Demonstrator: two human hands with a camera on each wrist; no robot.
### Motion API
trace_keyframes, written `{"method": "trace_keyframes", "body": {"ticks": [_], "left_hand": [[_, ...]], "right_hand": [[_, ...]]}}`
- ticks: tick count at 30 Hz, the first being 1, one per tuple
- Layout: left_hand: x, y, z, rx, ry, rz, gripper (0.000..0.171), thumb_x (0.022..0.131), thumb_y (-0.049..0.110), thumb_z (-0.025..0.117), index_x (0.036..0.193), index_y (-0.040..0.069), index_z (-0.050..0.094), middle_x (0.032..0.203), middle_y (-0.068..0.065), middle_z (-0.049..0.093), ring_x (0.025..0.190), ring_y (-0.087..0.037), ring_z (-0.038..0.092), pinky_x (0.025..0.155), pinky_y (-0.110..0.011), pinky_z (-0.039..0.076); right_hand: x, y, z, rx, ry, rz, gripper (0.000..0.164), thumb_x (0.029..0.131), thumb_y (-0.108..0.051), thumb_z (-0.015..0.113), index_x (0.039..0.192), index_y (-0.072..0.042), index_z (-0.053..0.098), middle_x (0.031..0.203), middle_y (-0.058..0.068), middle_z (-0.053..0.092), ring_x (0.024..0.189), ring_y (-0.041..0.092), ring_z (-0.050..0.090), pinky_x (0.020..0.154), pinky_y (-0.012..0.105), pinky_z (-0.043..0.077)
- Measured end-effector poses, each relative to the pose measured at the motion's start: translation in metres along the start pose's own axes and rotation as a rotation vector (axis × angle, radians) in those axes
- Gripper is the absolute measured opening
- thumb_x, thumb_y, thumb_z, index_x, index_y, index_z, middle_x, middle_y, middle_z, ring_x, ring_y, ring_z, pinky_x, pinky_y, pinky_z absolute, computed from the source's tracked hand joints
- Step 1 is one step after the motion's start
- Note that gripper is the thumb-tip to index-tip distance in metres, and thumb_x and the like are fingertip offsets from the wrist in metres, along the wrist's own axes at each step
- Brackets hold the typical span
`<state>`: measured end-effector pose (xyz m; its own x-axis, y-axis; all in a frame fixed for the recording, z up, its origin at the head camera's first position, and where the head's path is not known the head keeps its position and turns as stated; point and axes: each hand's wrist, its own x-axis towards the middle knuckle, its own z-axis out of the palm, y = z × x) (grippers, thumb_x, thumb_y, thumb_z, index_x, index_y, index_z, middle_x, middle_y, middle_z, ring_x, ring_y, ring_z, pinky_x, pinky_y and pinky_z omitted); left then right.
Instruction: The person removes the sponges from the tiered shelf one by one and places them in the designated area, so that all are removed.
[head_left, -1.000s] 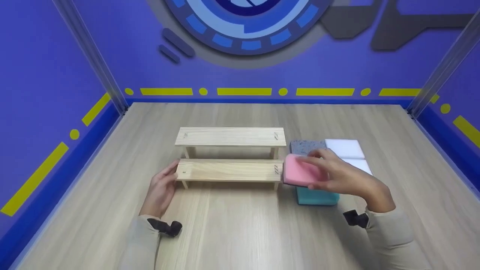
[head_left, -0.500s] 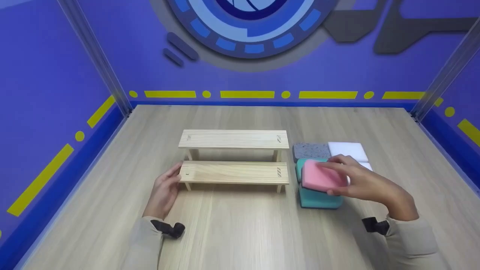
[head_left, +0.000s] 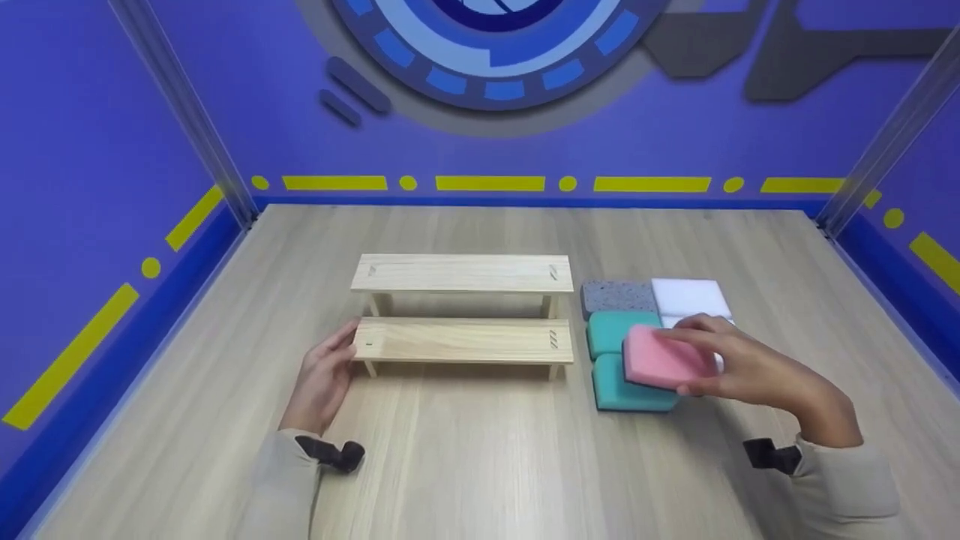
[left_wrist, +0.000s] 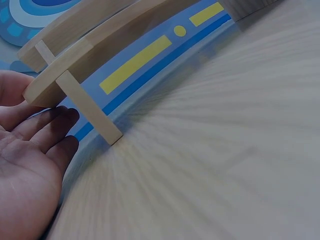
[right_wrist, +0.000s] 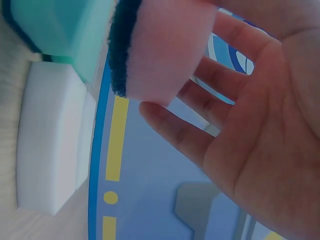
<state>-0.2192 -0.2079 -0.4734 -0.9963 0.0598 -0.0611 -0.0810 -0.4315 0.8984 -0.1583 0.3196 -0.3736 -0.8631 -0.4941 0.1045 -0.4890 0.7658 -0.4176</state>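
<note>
My right hand (head_left: 757,367) pinches a pink sponge (head_left: 666,356) between thumb and fingers. A dark green scouring layer (right_wrist: 122,47) lines the sponge's underside, and it hangs above two green sponges (head_left: 622,335). At the left, a two-tier wooden shelf (head_left: 461,340) stands on the table. Its left end is held by my left hand (head_left: 324,375). Seen from the left wrist, the thumb (left_wrist: 12,87) lies at the end of the lower board (left_wrist: 55,80) and the fingers curl beneath it.
Behind the green sponges lies a grey speckled sponge (head_left: 616,296). White sponges (head_left: 688,298) lie to its right, partly hidden by my right hand. Blue walls (head_left: 480,157) border the table (head_left: 465,465) at the back and on both sides.
The pink sponge has moved right in my right hand, away from the shelf's right end and over the green sponges. My left hand keeps its place at the shelf.
</note>
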Motion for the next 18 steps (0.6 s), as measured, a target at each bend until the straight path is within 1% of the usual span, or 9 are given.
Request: {"method": "trace_keyframes", "body": {"ticks": [3,7,11,15,16,18], "left_hand": [[0.000,0.002,0.001,-0.006,-0.007,0.011,0.057,0.092,-0.012,0.034,0.147,-0.012,0.018,0.159,-0.021,0.014,0.148,-0.026,0.012,0.121,-0.036,0.013],[0.000,0.002,0.001,-0.005,-0.002,0.010,0.057,0.092,-0.012,0.034,0.147,-0.012,0.018,0.159,-0.021,0.014,0.149,-0.027,0.012,0.121,-0.036,0.013],[0.000,0.001,0.000,-0.003,0.000,0.012,0.057,0.092,-0.012,0.034,0.147,-0.012,0.018,0.159,-0.021,0.014,0.149,-0.027,0.012,0.121,-0.036,0.012],[-0.001,0.002,0.000,0.003,-0.018,0.008,0.057,0.092,-0.012,0.034,0.147,-0.012,0.017,0.159,-0.021,0.014,0.149,-0.027,0.012,0.122,-0.036,0.012],[-0.001,0.002,0.000,0.004,-0.021,0.006,0.057,0.092,-0.011,0.034,0.147,-0.012,0.017,0.159,-0.021,0.014,0.149,-0.027,0.012,0.122,-0.036,0.012],[-0.001,0.002,0.000,0.007,-0.027,0.003,0.057,0.092,-0.011,0.034,0.147,-0.012,0.016,0.159,-0.021,0.013,0.149,-0.027,0.012,0.122,-0.036,0.012]], "right_hand": [[-0.004,0.003,-0.002,-0.006,0.008,-0.001,0.066,0.076,-0.032,0.080,0.135,-0.014,0.056,0.123,0.008,0.053,0.106,0.016,0.047,0.086,0.036,0.050],[-0.009,0.009,-0.002,-0.027,0.025,-0.001,0.066,0.075,-0.034,0.081,0.133,-0.013,0.057,0.121,0.006,0.054,0.104,0.010,0.045,0.084,0.031,0.050],[-0.012,0.013,-0.002,-0.044,0.024,-0.001,0.067,0.073,-0.033,0.082,0.132,-0.012,0.058,0.120,0.007,0.055,0.103,0.009,0.045,0.082,0.031,0.051],[-0.015,0.016,-0.002,-0.037,-0.004,0.023,0.068,0.072,-0.032,0.083,0.132,-0.012,0.058,0.121,0.007,0.056,0.105,0.014,0.046,0.084,0.035,0.051],[-0.016,0.017,-0.003,-0.032,-0.015,0.035,0.069,0.072,-0.033,0.082,0.133,-0.013,0.057,0.121,0.007,0.055,0.105,0.015,0.046,0.085,0.037,0.051],[-0.018,0.018,-0.005,-0.001,-0.040,0.068,0.070,0.073,-0.033,0.082,0.134,-0.011,0.056,0.123,0.011,0.054,0.108,0.022,0.047,0.087,0.044,0.050]]}}
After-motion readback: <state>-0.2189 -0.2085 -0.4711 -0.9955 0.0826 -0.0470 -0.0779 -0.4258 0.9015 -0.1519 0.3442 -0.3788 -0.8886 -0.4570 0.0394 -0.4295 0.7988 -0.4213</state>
